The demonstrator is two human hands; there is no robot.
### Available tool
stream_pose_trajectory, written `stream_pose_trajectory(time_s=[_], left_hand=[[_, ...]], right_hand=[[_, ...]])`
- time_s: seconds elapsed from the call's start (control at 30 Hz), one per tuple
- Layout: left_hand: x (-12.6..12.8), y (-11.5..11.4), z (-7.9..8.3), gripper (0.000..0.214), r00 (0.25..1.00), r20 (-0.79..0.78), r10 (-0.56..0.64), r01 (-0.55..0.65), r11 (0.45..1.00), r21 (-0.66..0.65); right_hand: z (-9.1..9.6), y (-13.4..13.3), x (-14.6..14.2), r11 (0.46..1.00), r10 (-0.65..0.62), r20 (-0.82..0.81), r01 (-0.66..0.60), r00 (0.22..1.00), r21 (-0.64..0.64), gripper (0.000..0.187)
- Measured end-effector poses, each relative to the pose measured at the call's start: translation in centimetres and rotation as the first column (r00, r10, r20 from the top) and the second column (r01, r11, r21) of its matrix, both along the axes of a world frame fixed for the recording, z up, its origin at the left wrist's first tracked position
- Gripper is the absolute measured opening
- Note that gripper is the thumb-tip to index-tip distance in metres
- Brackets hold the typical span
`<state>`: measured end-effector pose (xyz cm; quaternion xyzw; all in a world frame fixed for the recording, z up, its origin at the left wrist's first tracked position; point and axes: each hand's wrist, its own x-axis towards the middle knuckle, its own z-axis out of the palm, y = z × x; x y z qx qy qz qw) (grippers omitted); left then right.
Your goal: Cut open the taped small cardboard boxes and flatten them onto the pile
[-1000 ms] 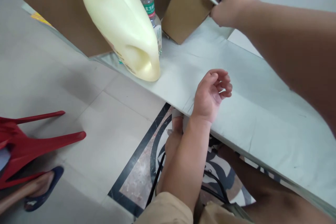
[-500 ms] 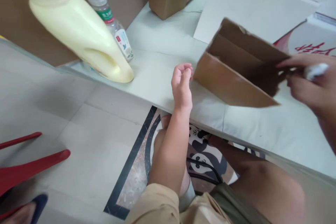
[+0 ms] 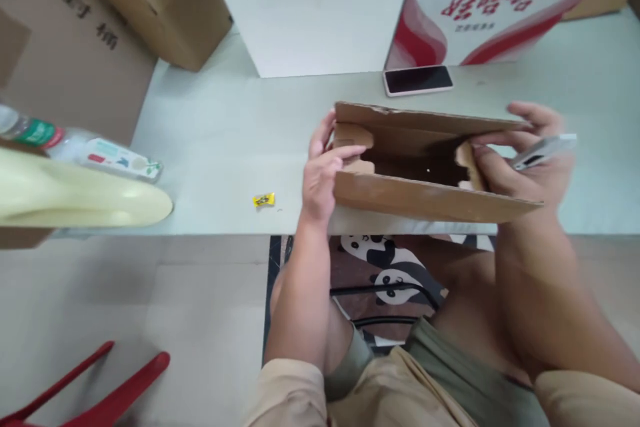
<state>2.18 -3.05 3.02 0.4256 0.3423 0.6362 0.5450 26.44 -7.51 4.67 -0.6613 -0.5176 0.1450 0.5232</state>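
An open-topped brown cardboard box (image 3: 430, 199) sits tilted at the table's front edge, its opening facing me. My left hand (image 3: 320, 177) grips the box's left end, fingers around the torn flaps there. At the right end, my right hand (image 3: 525, 160) pinches a ragged flap. The same hand also holds a slim pale tool (image 3: 545, 149) with a dark slot, which looks like a box cutter, tucked against the fingers. Most of the box's inside is in shadow.
A phone (image 3: 419, 81) lies behind the box, before a white carton with red lettering (image 3: 495, 7). To the left are a yellow-wrapped candy (image 3: 264, 200), a plastic bottle (image 3: 113, 157), a glossy pale-yellow object (image 3: 85, 193) and another cardboard box (image 3: 175, 7). A red chair (image 3: 125, 387) stands lower left.
My left hand has gone from loosely curled beside the box to gripping its left end. The right hand still holds the box and pale tool. The view has swung right; candy and phone now show.
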Motion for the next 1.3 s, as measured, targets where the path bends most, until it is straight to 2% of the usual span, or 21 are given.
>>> stream_pose_trajectory(time_s=[0.1,0.2,0.3,0.37,0.47,0.53,0.6,0.7,0.77,0.87,0.93,1.03,1.17,1.3], left_hand=[[0.5,0.3,-0.4,0.040,0.995,-0.100,0.016,-0.009,0.998,0.064],[0.6,0.3,-0.6,0.059,0.984,-0.175,0.046,-0.023,0.991,0.135],[0.6,0.3,-0.9,0.051,0.959,-0.275,0.076,-0.034,0.987,0.157],[0.5,0.4,-1.1,0.041,0.944,-0.322,0.066,-0.025,0.991,0.132],[0.4,0.7,-1.5,0.035,0.958,-0.287,0.024,0.009,0.993,0.115],[0.5,0.9,-1.6,0.039,0.976,-0.218,0.004,0.026,0.991,0.132],[0.5,1.0,-1.6,0.052,0.983,-0.181,-0.005,0.030,0.991,0.133],[0.6,1.0,-1.2,0.068,0.974,-0.226,-0.002,0.026,0.994,0.106],[0.5,1.0,-1.1,0.072,0.969,-0.248,-0.007,0.033,0.995,0.099],[0.3,1.0,-1.2,0.067,0.971,-0.235,-0.034,0.068,0.988,0.140],[0.2,1.0,-1.3,0.053,0.970,-0.240,-0.039,0.082,0.982,0.172],[0.1,0.7,-1.3,0.023,0.941,-0.338,-0.008,0.079,0.977,0.196],[-0.3,0.8,-1.4,0.026,0.893,-0.446,0.057,0.029,0.982,0.184],[-2.1,1.8,-2.5,0.026,0.925,-0.372,0.079,-0.010,0.983,0.184]], right_hand=[[-1.8,-0.5,0.6,0.985,0.111,-0.124,-0.092,0.986,0.149,0.017],[-3.6,-1.1,1.0,0.971,0.205,-0.190,-0.174,0.960,0.167,0.025],[-4.6,-1.5,1.1,0.970,0.219,-0.216,-0.189,0.951,0.151,0.026],[-4.7,-1.7,0.9,0.962,0.234,-0.243,-0.188,0.941,0.196,0.024],[-4.8,-1.9,0.7,0.942,0.260,-0.243,-0.190,0.935,0.277,0.019],[-4.9,-2.1,0.7,0.945,0.230,-0.221,-0.163,0.948,0.285,0.020],[-5.0,-2.3,0.8,0.959,0.191,-0.195,-0.140,0.962,0.248,0.034],[-5.1,-2.7,1.2,0.970,0.186,-0.140,-0.160,0.972,0.181,0.063],[-5.0,-2.8,1.5,0.967,0.207,-0.089,-0.190,0.974,0.167,0.066],[-4.8,-2.9,1.7,0.945,0.247,-0.029,-0.234,0.969,0.230,0.040],[-4.7,-2.9,1.7,0.930,0.252,-0.005,-0.240,0.968,0.277,0.039],[-4.7,-2.7,1.6,0.942,0.199,0.020,-0.197,0.980,0.272,0.045],[-4.6,-2.8,1.5,0.946,0.149,0.058,-0.160,0.987,0.284,0.040],[-5.0,-2.8,1.8,0.951,-0.020,0.129,-0.021,0.991,0.308,0.041]])
